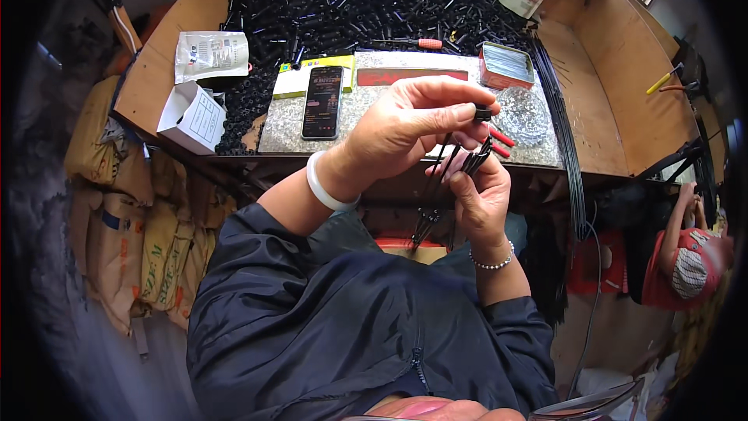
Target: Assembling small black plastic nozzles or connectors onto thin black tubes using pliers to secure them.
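My left hand (393, 126), with a white band at the wrist, pinches a small black cylindrical piece (482, 114) between thumb and fingertips. Just below it, my right hand (486, 195) is closed around a bundle of thin black rods (475, 159); their lower ends hang down toward my lap and show small dark knobs. The black piece is close above the upper ends of the rods; whether they touch, I cannot tell. Both hands are over the front edge of a speckled metal plate (362, 129). Red handles (500, 143) of a tool lie behind the right hand.
A big heap of black tubular parts (366, 0) fills the back of the wooden-walled bench. A phone (323, 101), a tin (506, 66) and a red-handled screwdriver (429, 44) lie before it. Long black rods (567, 140) hang off the right edge. Another person (686, 261) is at far right.
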Available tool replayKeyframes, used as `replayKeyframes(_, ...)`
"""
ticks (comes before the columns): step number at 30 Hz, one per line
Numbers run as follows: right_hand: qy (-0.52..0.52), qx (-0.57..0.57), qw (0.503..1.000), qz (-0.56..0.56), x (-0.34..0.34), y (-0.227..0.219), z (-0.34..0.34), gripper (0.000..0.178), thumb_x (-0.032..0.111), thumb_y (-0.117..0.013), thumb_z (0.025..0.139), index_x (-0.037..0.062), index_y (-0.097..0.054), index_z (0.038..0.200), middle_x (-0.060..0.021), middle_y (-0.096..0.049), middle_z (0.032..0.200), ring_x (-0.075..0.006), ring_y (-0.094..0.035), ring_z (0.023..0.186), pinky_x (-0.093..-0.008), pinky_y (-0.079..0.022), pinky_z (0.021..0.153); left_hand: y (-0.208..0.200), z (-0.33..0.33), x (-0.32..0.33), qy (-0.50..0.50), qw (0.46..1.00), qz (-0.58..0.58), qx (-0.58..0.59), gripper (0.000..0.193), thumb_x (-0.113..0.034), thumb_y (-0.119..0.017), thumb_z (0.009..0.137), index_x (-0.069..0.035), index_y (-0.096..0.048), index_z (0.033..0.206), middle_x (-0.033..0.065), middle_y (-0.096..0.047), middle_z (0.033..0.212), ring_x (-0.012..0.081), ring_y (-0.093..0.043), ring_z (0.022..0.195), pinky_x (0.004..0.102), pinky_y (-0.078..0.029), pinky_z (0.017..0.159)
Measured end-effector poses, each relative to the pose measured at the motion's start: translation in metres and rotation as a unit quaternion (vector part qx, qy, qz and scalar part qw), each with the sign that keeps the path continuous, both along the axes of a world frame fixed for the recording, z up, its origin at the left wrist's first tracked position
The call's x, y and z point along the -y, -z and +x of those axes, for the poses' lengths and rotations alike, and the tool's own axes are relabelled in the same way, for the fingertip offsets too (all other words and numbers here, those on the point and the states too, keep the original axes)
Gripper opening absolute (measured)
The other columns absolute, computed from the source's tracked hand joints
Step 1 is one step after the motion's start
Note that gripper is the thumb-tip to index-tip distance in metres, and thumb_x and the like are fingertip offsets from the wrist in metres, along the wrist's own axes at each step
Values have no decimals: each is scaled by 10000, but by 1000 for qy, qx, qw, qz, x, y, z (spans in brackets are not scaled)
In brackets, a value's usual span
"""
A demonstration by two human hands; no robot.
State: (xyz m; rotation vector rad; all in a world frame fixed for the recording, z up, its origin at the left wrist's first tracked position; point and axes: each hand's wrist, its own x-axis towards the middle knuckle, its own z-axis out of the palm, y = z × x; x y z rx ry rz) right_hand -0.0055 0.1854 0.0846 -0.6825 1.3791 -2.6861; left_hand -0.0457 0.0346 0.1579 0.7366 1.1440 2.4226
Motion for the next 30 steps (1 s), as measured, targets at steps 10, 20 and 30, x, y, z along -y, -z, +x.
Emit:
replayKeyframes(10,3,-1,1000,-2,2,1,2,154,42,-627,855,-8,-559,983,-52,-633,913,-105,-604,842,-259,-489,811,6,6,0,-33,999,-8,7,264,-97,-584,878,22,-578,1114,142,-605,1103,162,-606,929,297,-488,850)
replayKeyframes(20,-1,13,1000,-8,2,3,3,137,23,-616,856,-9,-552,973,-51,-631,903,-97,-601,838,-249,-486,795,4,7,-3,-43,999,0,1,257,-91,-592,875,20,-579,1107,152,-605,1086,163,-618,921,286,-507,846)
replayKeyframes(30,5,16,1000,-4,3,6,1,133,40,-619,860,-8,-555,966,-50,-627,897,-93,-597,831,-243,-483,781,5,5,0,-31,999,3,13,252,-69,-611,853,10,-594,1092,148,-602,1096,169,-621,924,293,-509,841)
